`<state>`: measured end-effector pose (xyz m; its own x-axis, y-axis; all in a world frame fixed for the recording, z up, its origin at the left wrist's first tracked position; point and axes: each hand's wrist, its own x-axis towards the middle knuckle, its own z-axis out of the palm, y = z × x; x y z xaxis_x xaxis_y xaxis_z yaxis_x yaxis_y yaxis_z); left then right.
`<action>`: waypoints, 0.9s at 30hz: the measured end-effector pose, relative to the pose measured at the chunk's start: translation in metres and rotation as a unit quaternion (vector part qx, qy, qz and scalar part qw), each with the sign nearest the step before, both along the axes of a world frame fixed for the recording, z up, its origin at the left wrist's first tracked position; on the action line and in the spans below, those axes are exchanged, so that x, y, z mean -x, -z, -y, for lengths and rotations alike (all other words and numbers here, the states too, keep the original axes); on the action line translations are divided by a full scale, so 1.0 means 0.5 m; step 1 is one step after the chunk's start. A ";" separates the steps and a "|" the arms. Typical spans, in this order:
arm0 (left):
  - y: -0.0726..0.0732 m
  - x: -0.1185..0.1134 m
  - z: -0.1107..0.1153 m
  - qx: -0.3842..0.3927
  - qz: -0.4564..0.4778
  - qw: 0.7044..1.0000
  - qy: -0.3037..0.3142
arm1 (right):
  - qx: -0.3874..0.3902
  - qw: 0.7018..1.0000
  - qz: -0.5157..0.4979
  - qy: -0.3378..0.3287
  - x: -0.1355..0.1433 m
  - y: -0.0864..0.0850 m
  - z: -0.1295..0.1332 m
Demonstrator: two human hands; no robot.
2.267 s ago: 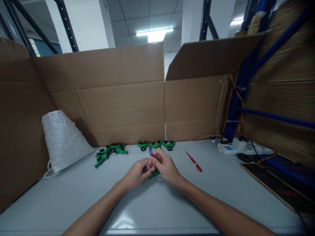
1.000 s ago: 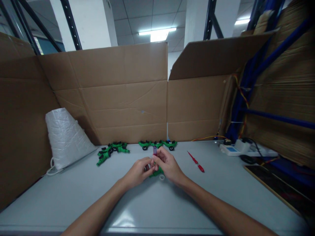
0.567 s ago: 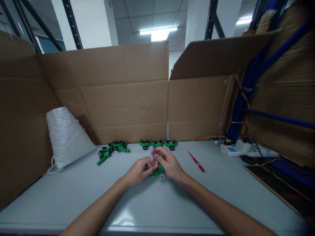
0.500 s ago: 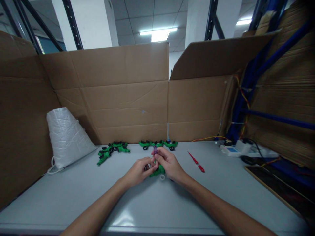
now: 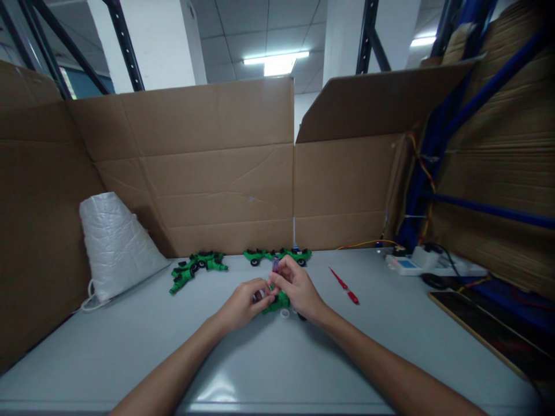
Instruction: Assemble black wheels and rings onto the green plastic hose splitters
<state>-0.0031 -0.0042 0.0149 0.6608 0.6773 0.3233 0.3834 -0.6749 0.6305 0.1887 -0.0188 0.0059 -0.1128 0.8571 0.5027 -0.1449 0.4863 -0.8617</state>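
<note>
Over the middle of the table, my hands are close together around a green toy car. Its body shows only in part behind my fingers. My left hand is closed at the car's left side, with thumb and fingers pinched on it. My right hand pinches a small purple handle, whose upper end sticks up past the fingertips; its lower end is hidden. Just below the car's body shows a white ring. A dark wheel-like piece peeks out under my right hand.
Linked green toy cars lie back left, and more stand along the cardboard wall. A red screwdriver lies right of my hands. A white foam-wrapped bundle stands left; a power strip sits back right.
The purple handle's top has shifted slightly right and down relative to the hands. Both hands stay at the toy car. The whole view has moved a little.
</note>
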 end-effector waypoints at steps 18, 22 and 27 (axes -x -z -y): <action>-0.003 -0.003 0.005 0.009 0.002 1.000 0.010 | -0.023 0.999 0.030 -0.013 -0.003 0.002 0.001; -0.004 -0.001 0.002 0.006 -0.010 1.000 0.012 | -0.031 0.999 0.039 -0.005 -0.004 -0.004 0.006; -0.003 -0.001 0.001 -0.006 -0.013 1.000 0.009 | -0.035 0.997 0.061 0.019 -0.002 -0.008 0.012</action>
<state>-0.0025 -0.0048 0.0165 0.6809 0.6611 0.3151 0.3867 -0.6899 0.6119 0.1898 -0.0250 0.0099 -0.1452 0.8249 0.5463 -0.0222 0.5493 -0.8353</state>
